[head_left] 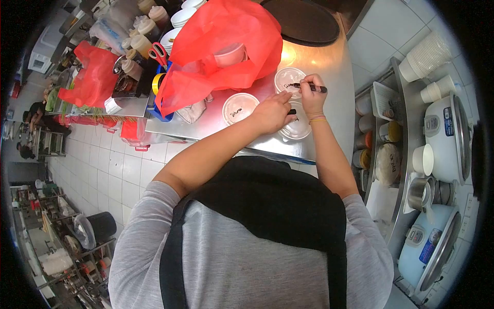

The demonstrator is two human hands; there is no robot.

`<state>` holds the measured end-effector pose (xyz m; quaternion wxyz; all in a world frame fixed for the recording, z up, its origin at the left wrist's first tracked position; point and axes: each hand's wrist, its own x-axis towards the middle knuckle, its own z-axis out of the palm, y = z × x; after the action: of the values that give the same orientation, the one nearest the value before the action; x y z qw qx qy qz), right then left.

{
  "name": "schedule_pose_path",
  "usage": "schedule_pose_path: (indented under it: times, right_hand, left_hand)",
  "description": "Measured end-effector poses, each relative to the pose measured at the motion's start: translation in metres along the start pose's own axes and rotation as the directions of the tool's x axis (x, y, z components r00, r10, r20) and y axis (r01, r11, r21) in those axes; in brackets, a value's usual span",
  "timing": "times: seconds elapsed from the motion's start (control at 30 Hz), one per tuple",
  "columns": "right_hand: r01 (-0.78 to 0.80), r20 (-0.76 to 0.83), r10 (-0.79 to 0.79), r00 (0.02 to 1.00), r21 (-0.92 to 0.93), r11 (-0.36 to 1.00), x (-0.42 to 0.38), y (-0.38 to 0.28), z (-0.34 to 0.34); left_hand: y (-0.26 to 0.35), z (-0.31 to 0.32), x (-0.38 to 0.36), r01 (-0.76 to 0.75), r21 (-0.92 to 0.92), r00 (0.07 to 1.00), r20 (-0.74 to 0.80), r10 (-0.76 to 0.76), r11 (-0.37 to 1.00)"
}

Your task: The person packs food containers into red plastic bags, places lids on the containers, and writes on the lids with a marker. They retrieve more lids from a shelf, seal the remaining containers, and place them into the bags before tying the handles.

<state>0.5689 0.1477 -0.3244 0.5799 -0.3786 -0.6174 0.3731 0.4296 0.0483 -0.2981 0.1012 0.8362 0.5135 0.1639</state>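
Your right hand (313,98) closed around a black marker (321,89), tip at a round whitish plastic lid (286,75), your left hand (272,114) pinching a black cap (292,112).

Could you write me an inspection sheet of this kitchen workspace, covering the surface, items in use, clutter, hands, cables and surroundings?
Surface: steel counter, shiny with glare.
Items in use: left tub, far tub and near tub, round and lidded, dark writing on each; black marker.
Clutter: red bag with a container inside, scissors, crumpled cloth, squeeze bottles.
Hands: right hand holds the marker at the far tub's lid; left hand touches that lid's edge.
Cables: nothing seen on the counter; the dark right edge is unclear.
Surroundings: tiled floor, stacked cups, two light-blue cookers, distant person.
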Motion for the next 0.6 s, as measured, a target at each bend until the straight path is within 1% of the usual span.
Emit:
schedule_pose_path:
  times: [0.07,0.17,0.27,0.37,0.47,0.57,0.6]
  right_hand:
    - [0.038,0.0,-0.038,0.999,-0.053,0.998,0.001,0.003,-0.001]
    - [0.031,-0.039,-0.031,0.999,0.011,0.999,0.001,0.003,0.002]
    - [0.042,-0.028,-0.042,0.999,-0.015,0.999,0.001,0.006,0.001]
    - [0.02,-0.062,-0.018,0.998,0.027,0.999,0.0,0.002,0.002]
    - [0.062,-0.096,-0.065,0.993,-0.036,0.997,0.004,0.009,0.001]
    - [-0.006,-0.052,0.006,0.999,-0.001,1.0,0.002,-0.001,0.001]
    - [0.009,-0.07,-0.009,0.998,-0.006,1.0,0.002,0.002,0.001]
  left_hand:
    - [0.001,0.0,0.0,0.003,0.008,1.0,0.002,-0.003,1.0]
    - [0.001,0.0,0.0,0.003,0.017,1.0,0.012,-0.003,1.0]
    - [0.001,-0.001,0.0,0.01,0.014,1.0,0.024,-0.01,1.0]
    - [0.002,-0.003,0.0,0.016,0.009,0.999,0.035,-0.016,1.0]
    - [0.002,-0.002,0.0,0.013,0.013,1.0,0.027,-0.014,1.0]
    - [0.002,-0.002,0.0,0.011,0.014,1.0,0.02,-0.011,1.0]
    - [0.002,-0.002,0.0,0.011,0.014,1.0,0.018,-0.012,1.0]
